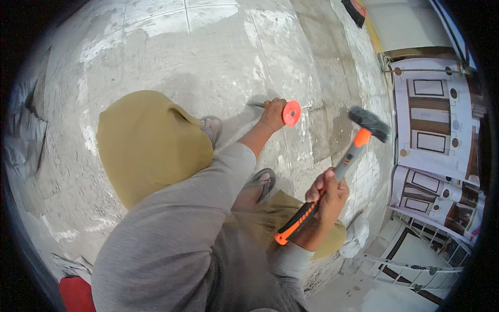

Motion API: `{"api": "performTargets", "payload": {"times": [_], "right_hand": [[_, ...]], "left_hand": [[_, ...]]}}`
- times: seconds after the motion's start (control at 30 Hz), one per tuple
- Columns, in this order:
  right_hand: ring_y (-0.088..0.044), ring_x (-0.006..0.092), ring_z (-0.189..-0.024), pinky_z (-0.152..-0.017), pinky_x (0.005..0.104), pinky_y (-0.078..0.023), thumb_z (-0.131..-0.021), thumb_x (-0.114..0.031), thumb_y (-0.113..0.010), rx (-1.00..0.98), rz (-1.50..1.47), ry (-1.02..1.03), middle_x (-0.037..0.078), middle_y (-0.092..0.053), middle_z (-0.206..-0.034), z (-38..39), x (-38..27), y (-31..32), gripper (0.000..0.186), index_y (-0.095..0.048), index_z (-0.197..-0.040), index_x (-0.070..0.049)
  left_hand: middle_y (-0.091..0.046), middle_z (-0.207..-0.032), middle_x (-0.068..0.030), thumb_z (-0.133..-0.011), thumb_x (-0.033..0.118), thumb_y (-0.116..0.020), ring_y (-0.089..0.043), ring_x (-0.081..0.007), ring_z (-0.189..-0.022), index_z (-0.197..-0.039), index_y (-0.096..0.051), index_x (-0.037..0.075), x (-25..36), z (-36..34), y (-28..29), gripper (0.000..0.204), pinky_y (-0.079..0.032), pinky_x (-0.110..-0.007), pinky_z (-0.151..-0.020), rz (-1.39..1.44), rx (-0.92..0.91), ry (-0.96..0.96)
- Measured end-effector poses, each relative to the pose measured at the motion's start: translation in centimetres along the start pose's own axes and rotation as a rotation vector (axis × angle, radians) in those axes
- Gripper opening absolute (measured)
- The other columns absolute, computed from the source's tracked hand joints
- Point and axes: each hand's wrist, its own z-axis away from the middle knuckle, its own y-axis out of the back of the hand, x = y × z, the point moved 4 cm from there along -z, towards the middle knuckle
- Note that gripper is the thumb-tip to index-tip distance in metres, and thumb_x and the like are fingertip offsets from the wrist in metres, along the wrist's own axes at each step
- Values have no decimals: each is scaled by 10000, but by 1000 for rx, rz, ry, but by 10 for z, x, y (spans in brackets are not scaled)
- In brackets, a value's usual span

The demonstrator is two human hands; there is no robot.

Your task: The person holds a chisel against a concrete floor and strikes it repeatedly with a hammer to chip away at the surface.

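Observation:
My left hand point(272, 115) is wrapped round a chisel, above the worn, whitish tiled floor point(208, 57). The chisel's round red hand guard point(291, 113) sits on the right side of that fist, and its grey shaft point(255, 104) sticks out on the left toward the floor. Whether the tip touches the floor I cannot tell. My right hand point(330, 196) grips a short-handled club hammer by its grey, black and orange handle point(345, 162). Its dark, slightly blurred head point(369, 124) is raised to the right of the chisel, apart from the guard.
My sandalled feet point(264, 182) are close behind the chisel. Large printed sheets point(434, 114) showing panels hang on the right, above a pale metal rack point(416, 270). A black-and-red object point(355, 11) lies at the far right. Grey sheeting point(23, 130) and something red point(76, 295) are on the left.

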Motion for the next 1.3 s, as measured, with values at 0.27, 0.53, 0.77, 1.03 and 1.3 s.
{"api": "performTargets", "payload": {"times": [0.27, 0.53, 0.77, 1.03, 1.3], "right_hand": [[-392, 104, -388, -347, 263, -346, -949, -169, -496, 79, -3, 257, 15, -427, -576, 2, -5, 0, 192, -432, -800, -67], [-434, 111, -398, -344, 273, -385, -909, -136, -541, -63, -53, -372, 37, -476, -581, -6, 118, -3, 172, -468, -788, -37], [-427, 104, -393, -334, 267, -385, -930, -161, -520, 64, -167, -224, 32, -469, -583, -7, 84, 26, 207, -450, -764, -59], [-406, 104, -382, -345, 267, -375, -940, -174, -530, 34, -159, 21, 29, -441, -576, 2, 13, 26, 173, -466, -854, -37], [-417, 108, -389, -348, 267, -364, -936, -178, -517, 46, -109, 359, 32, -438, -580, 3, -54, 29, 161, -449, -880, -43]], "left_hand": [[-607, -862, -51, -746, 233, -647, -560, -251, -926, -799, -617, 125, 0, 4, -1, 123, -381, -437, -788, 89, 27, -14], [-611, -854, -56, -745, 246, -644, -573, -250, -928, -784, -629, 125, 10, 8, 2, 129, -387, -456, -815, 44, -161, 23], [-601, -869, -43, -760, 240, -608, -565, -242, -938, -793, -625, 136, 33, 8, -12, 110, -387, -449, -806, 18, -171, -87], [-593, -856, -46, -750, 224, -610, -558, -252, -936, -767, -607, 126, 11, -6, -18, 100, -395, -443, -794, -4, -56, -131], [-605, -859, -71, -750, 195, -642, -566, -255, -925, -786, -600, 104, -1, -11, -9, 107, -407, -438, -808, 183, 15, -72]]}}
